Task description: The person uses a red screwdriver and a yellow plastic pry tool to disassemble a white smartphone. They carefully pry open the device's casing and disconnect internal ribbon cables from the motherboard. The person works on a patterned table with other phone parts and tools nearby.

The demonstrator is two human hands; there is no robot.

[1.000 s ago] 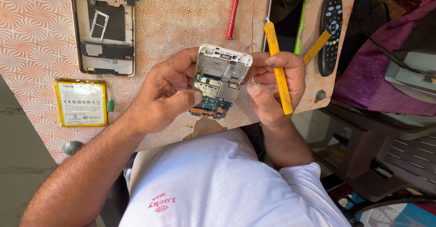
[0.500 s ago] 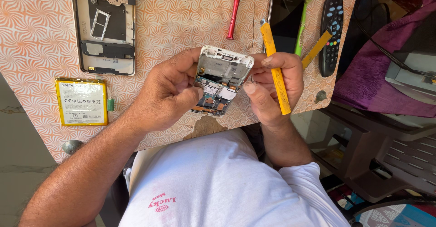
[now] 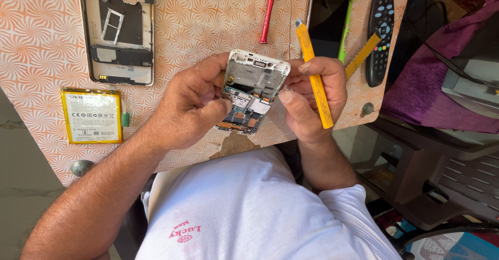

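My left hand (image 3: 189, 106) grips the left side of an opened phone frame (image 3: 253, 86), white-edged, with its circuit board exposed. Its thumb and forefinger pinch at the board's lower left. My right hand (image 3: 312, 101) supports the frame's right side, thumb pressed on the board, and also clasps a yellow pry tool (image 3: 315, 78) that runs along the fingers. The phone is held just above the patterned orange table (image 3: 208, 26).
On the table lie a removed phone back housing (image 3: 118, 31) at far left, a yellow-edged battery (image 3: 92, 115), a red screwdriver (image 3: 268, 11), a black phone (image 3: 327, 23), a green tool (image 3: 347, 18), a yellow strip (image 3: 363, 55) and a black remote (image 3: 378, 39). Purple cloth and plastic furniture sit right.
The phone frame has tilted slightly and my left fingers have shifted down onto the board's lower left. Both hands remain on it.
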